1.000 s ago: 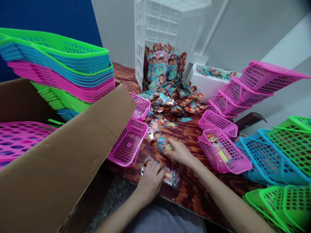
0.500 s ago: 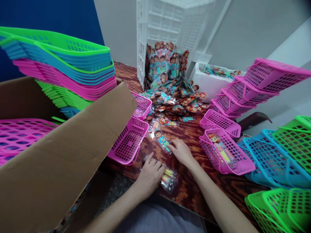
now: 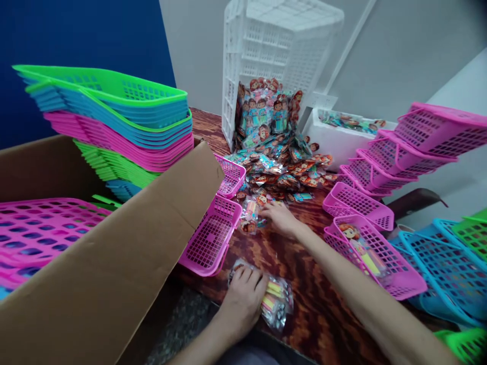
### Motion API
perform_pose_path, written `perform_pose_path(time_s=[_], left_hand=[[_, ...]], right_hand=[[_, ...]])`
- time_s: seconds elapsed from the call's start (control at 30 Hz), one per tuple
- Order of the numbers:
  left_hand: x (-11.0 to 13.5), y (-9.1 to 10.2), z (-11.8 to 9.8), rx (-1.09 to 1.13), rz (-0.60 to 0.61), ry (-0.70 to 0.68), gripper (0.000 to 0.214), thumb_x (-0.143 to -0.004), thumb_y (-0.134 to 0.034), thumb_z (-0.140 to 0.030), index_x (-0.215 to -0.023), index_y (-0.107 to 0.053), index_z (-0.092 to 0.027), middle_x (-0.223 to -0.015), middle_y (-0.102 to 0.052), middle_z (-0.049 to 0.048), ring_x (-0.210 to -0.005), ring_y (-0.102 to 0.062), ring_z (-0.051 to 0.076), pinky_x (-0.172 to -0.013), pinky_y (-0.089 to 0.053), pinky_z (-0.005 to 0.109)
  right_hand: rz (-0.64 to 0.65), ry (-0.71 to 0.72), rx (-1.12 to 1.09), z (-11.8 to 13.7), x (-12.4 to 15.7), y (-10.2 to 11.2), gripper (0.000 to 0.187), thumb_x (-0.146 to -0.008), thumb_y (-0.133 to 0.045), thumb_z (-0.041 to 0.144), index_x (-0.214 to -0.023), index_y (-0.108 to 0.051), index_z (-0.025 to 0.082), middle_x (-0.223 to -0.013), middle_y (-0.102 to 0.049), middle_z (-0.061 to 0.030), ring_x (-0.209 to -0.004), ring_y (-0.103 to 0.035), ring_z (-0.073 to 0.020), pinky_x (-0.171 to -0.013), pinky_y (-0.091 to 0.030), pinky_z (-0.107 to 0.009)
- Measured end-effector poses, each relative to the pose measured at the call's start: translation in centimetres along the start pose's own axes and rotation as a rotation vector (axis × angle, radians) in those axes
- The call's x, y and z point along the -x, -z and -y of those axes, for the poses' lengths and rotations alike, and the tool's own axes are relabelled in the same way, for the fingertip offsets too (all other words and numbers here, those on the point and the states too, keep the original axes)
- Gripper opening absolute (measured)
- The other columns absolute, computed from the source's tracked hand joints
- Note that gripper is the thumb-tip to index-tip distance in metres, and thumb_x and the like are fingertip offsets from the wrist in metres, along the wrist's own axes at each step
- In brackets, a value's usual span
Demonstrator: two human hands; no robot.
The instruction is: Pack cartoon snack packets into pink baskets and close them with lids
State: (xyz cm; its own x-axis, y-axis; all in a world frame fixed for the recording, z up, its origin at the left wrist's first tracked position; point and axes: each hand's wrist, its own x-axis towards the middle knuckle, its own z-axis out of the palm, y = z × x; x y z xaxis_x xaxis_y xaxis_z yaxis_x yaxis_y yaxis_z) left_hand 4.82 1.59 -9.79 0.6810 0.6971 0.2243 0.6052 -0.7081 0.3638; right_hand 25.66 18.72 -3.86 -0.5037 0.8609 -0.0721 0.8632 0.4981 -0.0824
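My left hand [image 3: 245, 296] is closed over a small stack of clear plastic packets [image 3: 276, 299] near the table's front edge. Yellow and pink pieces show through the film, and the fingers cover part of the stack. Farther forward, my right hand [image 3: 281, 217] reaches left with its fingers stretched out. Its fingertips are at a few loose cartoon-figure packets [image 3: 251, 209] in front of the big packet pile [image 3: 281, 162]; whether they touch one I cannot tell. A pink basket [image 3: 209, 237] stands left of both hands. Another pink basket [image 3: 384, 263], right of my right forearm, holds a red-haired figure packet [image 3: 361, 248].
A white crate [image 3: 232, 66] lies tipped behind the pile, with a white foam box [image 3: 331, 139] beside it. At left, a cardboard box [image 3: 152, 238] holds nested baskets [image 3: 144, 121]. Pink baskets [image 3: 411, 144] stack up at right, near blue baskets [image 3: 437, 263].
My right hand has moved forward to the loose packets. The blue-clothed packet by its fingers has gone from that spot. My left hand stays on its stack, and the camera view has shifted.
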Motion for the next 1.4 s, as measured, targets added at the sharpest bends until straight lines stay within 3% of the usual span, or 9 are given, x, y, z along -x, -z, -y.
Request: perform_pose_path(time_s=[0.17,0.33,0.5,0.63,0.77,0.9,1.07,1.27,1.4], left_hand=[[0.2,-0.8,0.2,-0.005,-0.062,0.007,0.044,-0.087,-0.053,-0.016,-0.131,-0.054,-0.019,-0.116,-0.06,0.0089,-0.103,-0.051,0.026,-0.098,-0.04,0.046],[0.2,-1.9,0.9,0.023,-0.174,-0.026,0.042,-0.086,-0.055,-0.018,-0.128,-0.057,-0.019,-0.114,-0.063,0.0105,-0.1,-0.053,0.026,-0.099,-0.04,0.044],[0.0,-1.4,0.7,0.022,-0.101,-0.001,0.044,-0.084,-0.055,-0.015,-0.128,-0.056,-0.02,-0.115,-0.062,0.0092,-0.101,-0.053,0.026,-0.099,-0.04,0.045],[0.0,-0.5,0.3,0.002,0.016,0.027,0.048,-0.084,-0.053,-0.012,-0.131,-0.053,-0.019,-0.117,-0.06,0.0092,-0.103,-0.052,0.027,-0.098,-0.04,0.046],[-0.4,0.3,0.1,-0.015,0.064,0.042,0.047,-0.084,-0.052,-0.011,-0.13,-0.052,-0.016,-0.116,-0.06,0.0102,-0.104,-0.052,0.028,-0.096,-0.042,0.046],[-2.0,1.9,-0.2,-0.074,0.144,0.039,0.025,-0.086,-0.049,-0.01,-0.108,-0.059,-0.015,-0.1,-0.062,0.0089,-0.094,-0.055,0.027,-0.087,-0.047,0.044],[-3.5,3.8,-1.0,-0.162,0.051,-0.072,0.017,-0.09,-0.05,-0.01,-0.101,-0.06,-0.017,-0.106,-0.061,0.0078,-0.107,-0.055,0.025,-0.114,-0.029,0.051],[-3.5,4.2,0.6,-0.204,-0.07,-0.147,0.064,-0.091,-0.063,-0.032,-0.148,-0.037,-0.018,-0.154,-0.038,0.0151,-0.146,-0.025,0.033,-0.12,-0.009,0.06],[-4.8,4.4,1.7,-0.149,0.082,-0.188,0.07,-0.09,-0.065,-0.041,-0.149,-0.035,-0.017,-0.139,-0.054,0.0137,-0.133,-0.044,0.029,-0.116,-0.025,0.052]], right_hand=[[0.064,0.209,0.205,2.0,-5.9,0.9,0.039,-0.095,-0.043,0.012,-0.127,-0.061,0.022,-0.143,-0.052,-0.0111,-0.123,-0.047,-0.0254,-0.095,-0.042,-0.037],[0.054,0.156,0.271,3.6,-6.4,0.4,0.03,-0.095,-0.042,0.013,-0.112,-0.067,0.014,-0.115,-0.065,-0.0156,-0.113,-0.052,-0.0257,-0.094,-0.041,-0.037],[0.089,0.112,0.265,3.0,-3.5,1.2,0.021,-0.084,-0.059,0.017,-0.1,-0.071,0.012,-0.126,-0.059,-0.0207,-0.12,-0.047,-0.0332,-0.101,-0.034,-0.047],[0.122,-0.011,0.04,2.8,-0.2,0.8,0.025,-0.074,-0.067,0.021,-0.099,-0.068,0.017,-0.113,-0.066,-0.0145,-0.111,-0.056,-0.0308,-0.095,-0.038,-0.04],[0.083,-0.193,-0.165,4.8,4.9,-0.9,0.051,-0.08,-0.058,0.015,-0.131,-0.051,0.017,-0.113,-0.068,-0.0112,-0.103,-0.063,-0.0247,-0.083,-0.041,-0.03],[0.054,-0.301,-0.433,7.2,9.5,-1.5,0.08,-0.08,-0.06,0.014,-0.152,-0.027,0.02,-0.108,-0.07,-0.0073,-0.097,-0.065,-0.0227,-0.078,-0.043,-0.028],[-0.049,-0.262,-0.69,7.7,12.6,-1.3,0.044,-0.082,-0.056,0.013,-0.124,-0.061,0.023,-0.109,-0.071,-0.0047,-0.095,-0.065,-0.0198,-0.084,-0.046,-0.029],[-0.138,-0.228,-0.949,7.4,14.1,-2.5,0.032,-0.086,-0.054,0.019,-0.114,-0.068,0.022,-0.116,-0.071,-0.0052,-0.106,-0.063,-0.0229,-0.097,-0.046,-0.036],[-0.254,-0.362,-1.306,8.1,14.4,-4.8,0.038,-0.094,-0.051,0.051,-0.102,-0.072,0.021,-0.106,-0.073,-0.0045,-0.102,-0.065,-0.0255,-0.096,-0.049,-0.04]])
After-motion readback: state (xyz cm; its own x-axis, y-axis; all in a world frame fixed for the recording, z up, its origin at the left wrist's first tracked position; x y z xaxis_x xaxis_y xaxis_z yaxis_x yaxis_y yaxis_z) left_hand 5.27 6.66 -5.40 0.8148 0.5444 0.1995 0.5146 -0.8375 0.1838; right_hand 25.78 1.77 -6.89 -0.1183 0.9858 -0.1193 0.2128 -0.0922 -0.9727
